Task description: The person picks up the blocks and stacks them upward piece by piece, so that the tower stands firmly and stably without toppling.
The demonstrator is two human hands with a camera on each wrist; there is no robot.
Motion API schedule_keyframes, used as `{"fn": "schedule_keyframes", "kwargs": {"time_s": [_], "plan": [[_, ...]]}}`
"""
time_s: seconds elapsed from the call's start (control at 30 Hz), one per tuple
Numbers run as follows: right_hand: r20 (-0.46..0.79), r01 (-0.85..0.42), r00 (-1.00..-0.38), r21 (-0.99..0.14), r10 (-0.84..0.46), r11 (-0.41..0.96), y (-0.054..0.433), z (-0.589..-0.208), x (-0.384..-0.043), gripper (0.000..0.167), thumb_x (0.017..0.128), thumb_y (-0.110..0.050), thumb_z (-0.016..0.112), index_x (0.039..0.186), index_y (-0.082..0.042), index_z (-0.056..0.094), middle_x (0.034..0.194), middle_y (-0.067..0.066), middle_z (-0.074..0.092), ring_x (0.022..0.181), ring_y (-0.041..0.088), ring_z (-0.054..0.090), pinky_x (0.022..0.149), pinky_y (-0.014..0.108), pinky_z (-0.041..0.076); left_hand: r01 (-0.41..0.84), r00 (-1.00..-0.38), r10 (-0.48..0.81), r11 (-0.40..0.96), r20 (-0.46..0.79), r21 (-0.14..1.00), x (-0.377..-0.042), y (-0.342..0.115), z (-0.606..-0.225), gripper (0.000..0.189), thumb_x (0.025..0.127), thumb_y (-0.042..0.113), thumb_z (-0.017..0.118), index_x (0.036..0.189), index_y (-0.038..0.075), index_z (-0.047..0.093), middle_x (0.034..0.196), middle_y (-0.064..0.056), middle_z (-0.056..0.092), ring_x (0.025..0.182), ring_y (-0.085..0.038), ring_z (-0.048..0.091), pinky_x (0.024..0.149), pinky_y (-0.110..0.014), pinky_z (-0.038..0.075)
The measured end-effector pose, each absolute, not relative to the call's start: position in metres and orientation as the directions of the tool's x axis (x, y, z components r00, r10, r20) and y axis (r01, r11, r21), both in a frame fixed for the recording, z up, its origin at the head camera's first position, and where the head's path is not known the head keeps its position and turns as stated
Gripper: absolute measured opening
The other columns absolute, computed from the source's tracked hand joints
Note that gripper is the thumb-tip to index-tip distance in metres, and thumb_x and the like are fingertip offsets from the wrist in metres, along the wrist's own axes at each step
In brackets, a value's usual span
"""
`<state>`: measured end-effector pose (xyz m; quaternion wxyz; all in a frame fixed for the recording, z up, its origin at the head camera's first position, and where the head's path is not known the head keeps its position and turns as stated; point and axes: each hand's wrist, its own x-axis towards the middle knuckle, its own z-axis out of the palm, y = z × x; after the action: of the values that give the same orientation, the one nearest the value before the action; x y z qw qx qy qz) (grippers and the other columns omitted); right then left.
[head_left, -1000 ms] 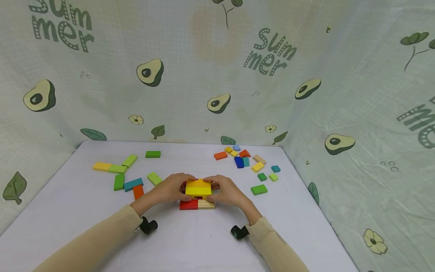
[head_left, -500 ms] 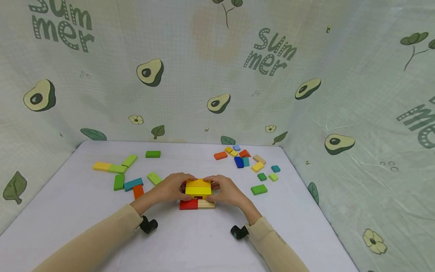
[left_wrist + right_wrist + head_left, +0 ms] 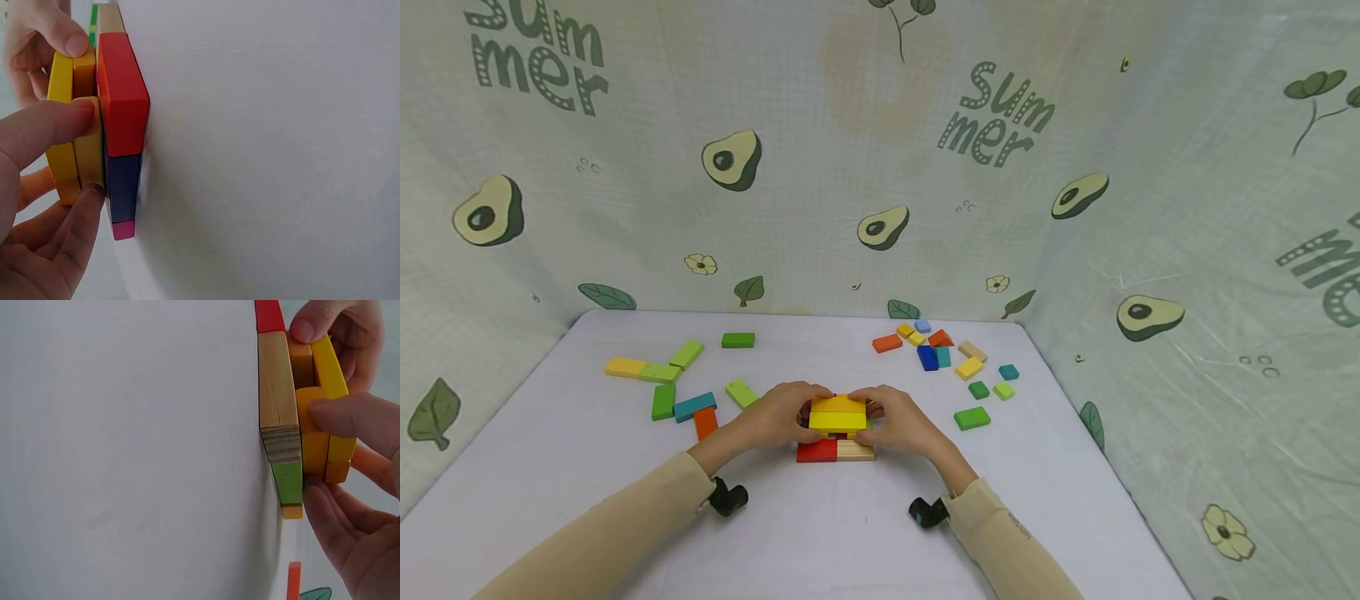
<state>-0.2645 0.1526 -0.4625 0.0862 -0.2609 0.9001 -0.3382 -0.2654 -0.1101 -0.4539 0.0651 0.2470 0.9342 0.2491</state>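
In the head view, a low stack of wooden building blocks stands mid-table between both hands. Two yellow blocks [image 3: 837, 422] lie across its top. The bottom layer shows a red block [image 3: 816, 452] and a bare-wood block [image 3: 856, 451] in front. My left hand [image 3: 778, 417] pinches an orange-yellow block [image 3: 92, 150] of the middle layer, thumb on its near end and fingers at the far end. On the other side my right hand [image 3: 898, 419] pinches a matching orange-yellow block [image 3: 312, 447]. Navy [image 3: 123, 187] and green [image 3: 287, 482] blocks form the bottom layer's sides. The stack's inside is hidden.
To the left lie loose green, yellow, teal [image 3: 694, 407] and orange blocks [image 3: 705, 422]. Several smaller coloured blocks, including a dark blue one [image 3: 927, 358] and a green one [image 3: 972, 418], are scattered at the right. A printed cloth wall [image 3: 820, 275] rises behind the white table [image 3: 842, 533].
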Motion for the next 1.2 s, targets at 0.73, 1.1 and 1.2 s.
{"fn": "schedule_keyframes", "kwargs": {"time_s": [0.73, 1.1, 1.2], "plan": [[0.024, -0.417, -0.847, -0.650, -0.531, 0.635, 0.152, -0.463, -0.265, 0.061, 0.092, -0.021, 0.086, 0.148, -0.021, 0.061, 0.140, 0.000, 0.063, 0.117, 0.018, 0.064, 0.104, 0.033, 0.056, 0.395, -0.902, 0.428, 0.757, 0.061, 0.520, -0.278, -0.171, -0.445, 0.075, 0.086, 0.024, 0.091, 0.152, 0.014, 0.056, 0.143, -0.015, 0.062, 0.116, -0.033, 0.064, 0.089, -0.047, 0.062], [0.016, -0.409, -0.853, -0.642, -0.522, 0.648, 0.152, -0.462, -0.264, 0.062, 0.092, -0.022, 0.085, 0.149, -0.022, 0.061, 0.140, 0.000, 0.063, 0.118, 0.018, 0.063, 0.104, 0.033, 0.056, 0.332, -0.942, 0.312, 0.834, 0.120, 0.440, -0.281, -0.225, -0.459, 0.068, 0.083, 0.032, 0.093, 0.138, 0.001, 0.066, 0.126, -0.023, 0.066, 0.111, -0.038, 0.063, 0.096, -0.058, 0.056], [0.020, -0.412, -0.851, -0.643, -0.524, 0.646, 0.152, -0.462, -0.264, 0.062, 0.092, -0.022, 0.085, 0.149, -0.022, 0.061, 0.140, 0.000, 0.062, 0.118, 0.018, 0.063, 0.104, 0.034, 0.057, 0.335, -0.941, 0.318, 0.838, 0.112, 0.431, -0.281, -0.228, -0.462, 0.066, 0.083, 0.033, 0.093, 0.134, 0.001, 0.067, 0.121, -0.021, 0.068, 0.106, -0.034, 0.063, 0.094, -0.056, 0.056]]}}
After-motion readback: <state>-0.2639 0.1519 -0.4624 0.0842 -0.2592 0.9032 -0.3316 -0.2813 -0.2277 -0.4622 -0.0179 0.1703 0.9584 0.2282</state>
